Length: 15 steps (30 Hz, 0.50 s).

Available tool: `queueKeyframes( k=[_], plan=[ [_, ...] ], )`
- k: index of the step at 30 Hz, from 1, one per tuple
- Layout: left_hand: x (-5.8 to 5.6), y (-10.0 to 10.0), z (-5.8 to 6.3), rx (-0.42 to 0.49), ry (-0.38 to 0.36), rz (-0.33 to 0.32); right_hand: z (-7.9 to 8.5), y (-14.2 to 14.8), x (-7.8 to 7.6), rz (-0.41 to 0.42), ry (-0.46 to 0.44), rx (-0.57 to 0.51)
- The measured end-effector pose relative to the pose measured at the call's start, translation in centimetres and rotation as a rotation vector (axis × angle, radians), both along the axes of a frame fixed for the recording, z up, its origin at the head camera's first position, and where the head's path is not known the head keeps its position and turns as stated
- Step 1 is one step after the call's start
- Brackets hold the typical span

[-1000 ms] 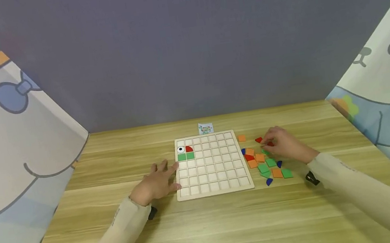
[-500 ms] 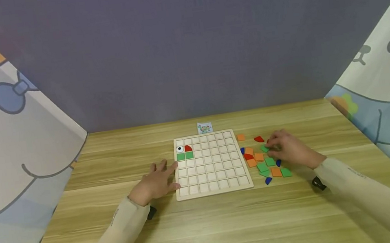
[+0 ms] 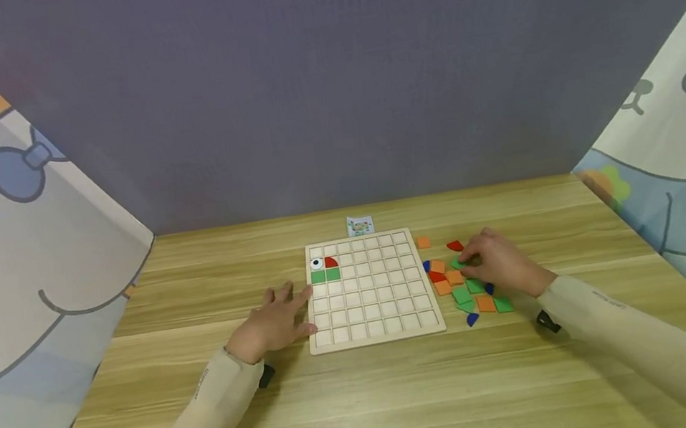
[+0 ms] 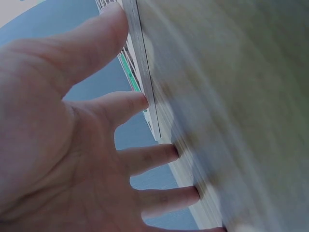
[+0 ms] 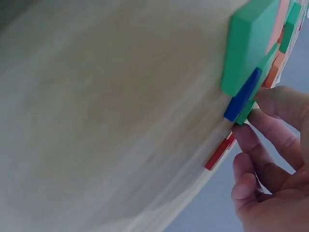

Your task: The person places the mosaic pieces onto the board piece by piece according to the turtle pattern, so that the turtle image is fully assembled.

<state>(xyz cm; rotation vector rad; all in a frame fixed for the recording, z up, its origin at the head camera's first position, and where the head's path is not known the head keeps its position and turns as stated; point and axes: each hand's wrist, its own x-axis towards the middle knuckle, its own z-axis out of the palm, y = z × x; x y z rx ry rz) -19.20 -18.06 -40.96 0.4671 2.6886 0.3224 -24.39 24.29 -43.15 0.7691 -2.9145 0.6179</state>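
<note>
A square wooden grid board (image 3: 378, 344) lies on the table. Its upper left cells hold a white eye tile (image 3: 316, 264), a red quarter-round tile (image 3: 331, 262) and two green square tiles (image 3: 325, 275). My left hand (image 3: 271, 323) is spread flat at the board's left side; thumb and index fingertips touch its edge, and the other fingertips rest on the table. Over the loose tiles right of the board, my right hand (image 3: 498, 264) pinches a green tile (image 3: 457, 264) between thumb and fingers. In the right wrist view, fingers partly cover that green tile (image 5: 245, 112).
Loose orange tiles (image 3: 486, 304), green tiles (image 3: 461, 294), blue rounded tiles (image 3: 472, 319) and red tiles (image 3: 436, 277) lie close together, some overlapping. A small printed card (image 3: 360, 225) sits behind the board. A grey wall (image 3: 341, 98) rises at the table's back.
My right hand has shifted from near the red tiles to the green tile, which now sits slightly further left. My left hand has stayed at the board's edge.
</note>
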Motion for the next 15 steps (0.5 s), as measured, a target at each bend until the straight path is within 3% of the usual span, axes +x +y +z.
queueKeyframes(
  k=[8, 15],
  plan=[
    [0.0, 0.0, -0.2, -0.007, 0.001, 0.005, 0.6, -0.7, -0.1, -0.074, -0.052, -0.057],
    [0.0, 0.1, -0.1, -0.012, 0.001, 0.007, 1.8, -5.0, -0.2, 0.124, 0.05, -0.113]
  ],
)
